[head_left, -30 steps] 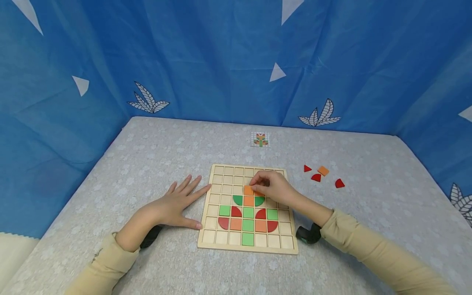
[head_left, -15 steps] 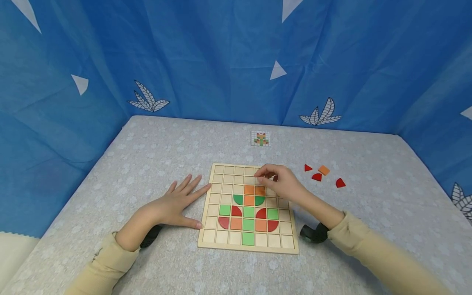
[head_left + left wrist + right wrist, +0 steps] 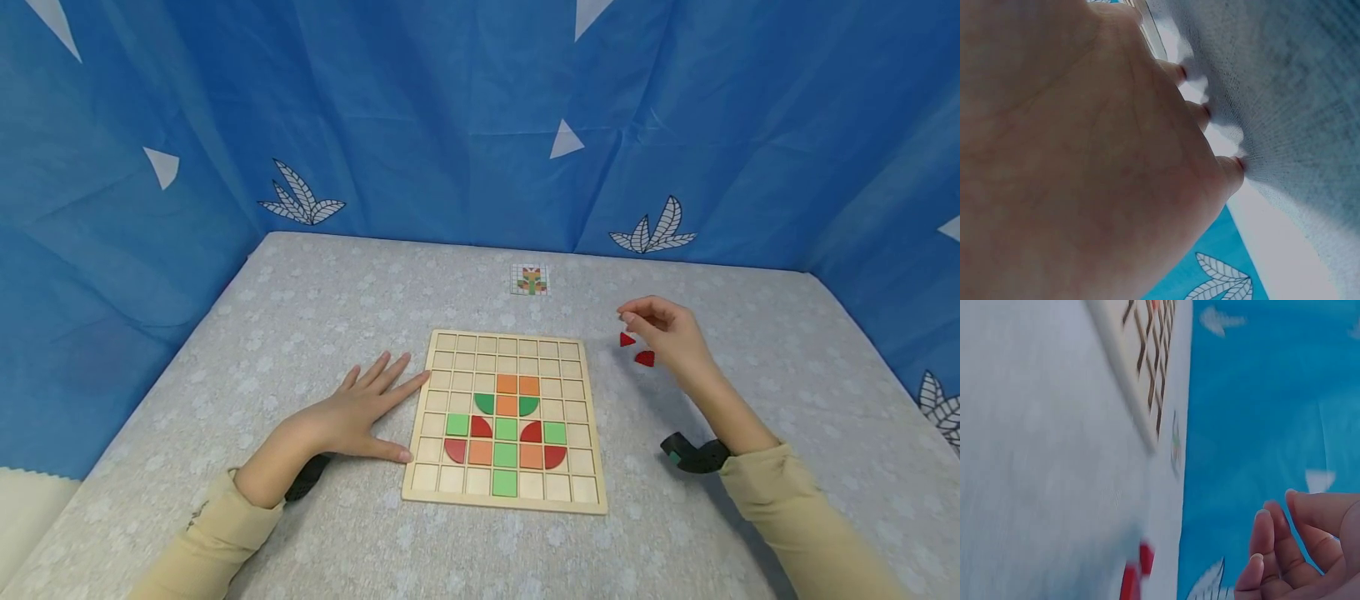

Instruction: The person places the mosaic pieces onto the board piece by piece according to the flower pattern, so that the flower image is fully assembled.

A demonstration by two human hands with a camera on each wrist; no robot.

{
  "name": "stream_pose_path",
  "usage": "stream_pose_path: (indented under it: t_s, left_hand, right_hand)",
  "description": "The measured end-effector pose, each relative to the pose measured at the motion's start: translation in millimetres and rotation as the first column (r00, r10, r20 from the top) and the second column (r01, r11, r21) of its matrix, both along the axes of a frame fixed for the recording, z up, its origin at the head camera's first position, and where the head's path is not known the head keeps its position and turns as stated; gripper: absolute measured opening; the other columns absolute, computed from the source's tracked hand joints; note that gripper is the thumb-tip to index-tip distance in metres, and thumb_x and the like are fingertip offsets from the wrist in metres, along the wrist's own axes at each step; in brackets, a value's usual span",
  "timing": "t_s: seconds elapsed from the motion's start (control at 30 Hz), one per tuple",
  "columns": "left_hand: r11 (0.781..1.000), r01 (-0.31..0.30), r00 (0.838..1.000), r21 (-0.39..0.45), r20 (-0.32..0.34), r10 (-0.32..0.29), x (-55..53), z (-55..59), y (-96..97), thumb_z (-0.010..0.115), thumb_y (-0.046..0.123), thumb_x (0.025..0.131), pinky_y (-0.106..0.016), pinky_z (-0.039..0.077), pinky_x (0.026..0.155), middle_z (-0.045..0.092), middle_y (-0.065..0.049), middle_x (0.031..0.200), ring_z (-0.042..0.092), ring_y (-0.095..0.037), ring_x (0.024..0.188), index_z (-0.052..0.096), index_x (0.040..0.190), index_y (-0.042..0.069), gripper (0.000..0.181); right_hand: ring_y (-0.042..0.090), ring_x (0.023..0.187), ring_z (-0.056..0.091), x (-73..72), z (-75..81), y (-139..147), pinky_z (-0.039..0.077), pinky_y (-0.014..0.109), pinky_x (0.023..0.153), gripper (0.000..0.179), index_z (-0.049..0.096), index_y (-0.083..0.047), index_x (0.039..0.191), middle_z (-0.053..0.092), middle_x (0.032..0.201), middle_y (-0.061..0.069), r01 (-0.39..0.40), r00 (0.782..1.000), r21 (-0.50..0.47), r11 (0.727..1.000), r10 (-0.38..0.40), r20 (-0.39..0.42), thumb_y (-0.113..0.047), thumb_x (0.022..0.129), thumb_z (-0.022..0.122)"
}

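A wooden grid board (image 3: 504, 507) bears orange, green and red flat pieces set in its cells. My left hand (image 3: 348, 421) rests flat to its left with fingers spread, thumb and forefinger at the frame's edge; fingertips (image 3: 1232, 172) press on the cloth in the left wrist view. To the board's right, my right hand (image 3: 667, 337) hovers over the loose pieces with thumb and forefinger apart and nothing between them. Near its fingertips lie a red triangle (image 3: 627, 339) and a red quarter-circle piece (image 3: 645, 358). The other loose pieces are hidden behind this hand.
A small pattern card (image 3: 529, 280) lies behind the board. Patterned grey cloth (image 3: 360, 292) covers the table, and a blue curtain (image 3: 420, 125) hangs along its back and sides. Black wrist devices (image 3: 693, 457) sit under the forearms.
My right hand has let go of an orange square in the board's upper part, lifted off, and moved right to above the loose pieces. The left hand stays in place.
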State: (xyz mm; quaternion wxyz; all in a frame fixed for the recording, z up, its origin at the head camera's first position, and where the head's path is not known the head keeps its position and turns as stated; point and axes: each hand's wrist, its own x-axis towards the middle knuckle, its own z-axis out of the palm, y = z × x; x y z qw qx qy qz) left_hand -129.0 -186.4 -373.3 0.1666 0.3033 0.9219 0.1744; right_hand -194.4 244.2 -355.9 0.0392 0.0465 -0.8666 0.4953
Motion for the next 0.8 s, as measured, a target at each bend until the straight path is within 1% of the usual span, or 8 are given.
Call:
stream_pose_path:
  t_s: [0.07, 0.1, 0.2, 0.27, 0.37, 0.5, 0.57, 0.8]
  left_hand:
    - [1.0, 0.002, 1.0, -0.001, -0.001, -0.002, -0.1, 0.3, 0.0, 0.062, 0.068, 0.073, -0.062, -0.001, 0.103, 0.002, -0.016, 0.154, -0.005, -0.038, 0.138, 0.018, 0.152, 0.019, 0.102]
    - [1.0, 0.003, 1.0, -0.001, -0.001, -0.003, 0.0, 0.4, -0.1, 0.062, 0.068, 0.073, -0.062, -0.001, 0.103, 0.002, -0.016, 0.154, -0.005, -0.038, 0.138, 0.018, 0.152, 0.019, 0.102]
    - [1.0, 0.004, 1.0, -0.002, -0.002, -0.004, 0.1, 0.7, -0.2, 0.062, 0.068, 0.073, -0.062, -0.001, 0.103, 0.002, -0.016, 0.154, -0.005, -0.038, 0.138, 0.018, 0.152, 0.019, 0.102]
    - [1.0, 0.004, 1.0, -0.004, -0.002, -0.004, 0.3, 0.9, -0.4, 0.062, 0.068, 0.073, -0.062, -0.001, 0.103, 0.002, -0.016, 0.154, -0.005, -0.039, 0.138, 0.018, 0.152, 0.02, 0.102]
    - [1.0, 0.003, 1.0, -0.005, 0.001, -0.003, 0.8, 0.7, -0.8, 0.062, 0.068, 0.073, -0.063, -0.001, 0.103, 0.002, -0.016, 0.154, -0.005, -0.039, 0.138, 0.017, 0.152, 0.02, 0.102]
    - [1.0, 0.001, 1.0, -0.001, 0.005, -0.001, 1.4, 0.6, -1.2, 0.062, 0.068, 0.073, -0.063, -0.001, 0.103, 0.002, -0.017, 0.154, -0.005, -0.039, 0.138, 0.018, 0.152, 0.02, 0.102]
    - [1.0, 0.001, 1.0, 0.001, 0.005, -0.001, 1.3, 0.5, -1.2, 0.062, 0.068, 0.074, -0.062, -0.002, 0.103, 0.002, -0.016, 0.154, -0.005, -0.039, 0.138, 0.018, 0.152, 0.02, 0.102]
    - [1.0, 0.004, 1.0, -0.006, -0.006, -0.004, 0.0, 0.1, -0.4, 0.061, 0.069, 0.073, -0.063, -0.001, 0.103, 0.002, -0.016, 0.154, -0.005, -0.038, 0.138, 0.017, 0.152, 0.021, 0.102]
  right_hand:
    - [0.021, 0.084, 0.055, -4.4, -10.0, 17.5, 0.049, 0.024, 0.062, 0.053, 0.062, -0.004, 0.114, 0.06, 0.103, 0.012, 0.042, 0.999, -0.005, 0.999, -0.042, 0.009, -0.05, 0.088, 0.059]
    - [0.02, 0.082, 0.055, -4.3, -12.0, 23.6, 0.049, 0.026, 0.061, 0.053, 0.062, -0.004, 0.115, 0.06, 0.103, 0.012, 0.069, 0.998, -0.009, 0.998, -0.069, 0.015, -0.05, 0.088, 0.059]
    - [0.017, 0.084, 0.055, -1.9, -14.2, 37.4, 0.046, 0.024, 0.065, 0.048, 0.061, -0.002, 0.116, 0.06, 0.104, 0.01, 0.15, 0.989, 0.0, 0.989, -0.15, 0.018, -0.044, 0.091, 0.058]
    - [0.015, 0.088, 0.053, 1.0, -12.9, 42.1, 0.043, 0.023, 0.067, 0.042, 0.062, -0.001, 0.116, 0.059, 0.105, 0.01, 0.209, 0.978, 0.039, 0.977, -0.21, 0.013, -0.037, 0.094, 0.056]
    - [0.017, 0.089, 0.05, 1.5, -14.0, 48.7, 0.043, 0.02, 0.063, 0.037, 0.062, -0.001, 0.116, 0.057, 0.106, 0.011, 0.268, 0.961, 0.12, 0.956, -0.274, 0.033, -0.031, 0.096, 0.053]
    - [0.028, 0.095, 0.05, 0.7, -18.7, 53.4, 0.041, 0.017, 0.06, 0.035, 0.06, 0.002, 0.119, 0.056, 0.111, 0.019, 0.238, 0.963, 0.234, 0.943, -0.26, 0.067, -0.025, 0.097, 0.052]
    - [0.031, 0.096, 0.051, 0.1, -21.9, 54.1, 0.04, 0.015, 0.059, 0.033, 0.06, 0.003, 0.118, 0.056, 0.111, 0.021, 0.208, 0.97, 0.271, 0.94, -0.234, 0.07, -0.022, 0.096, 0.054]
    - [0.03, 0.082, 0.051, -0.3, -27.1, 52.1, 0.04, 0.018, 0.049, 0.03, 0.062, 0.006, 0.106, 0.058, 0.097, 0.02, 0.125, 0.988, 0.366, 0.922, -0.148, 0.036, -0.02, 0.091, 0.062]
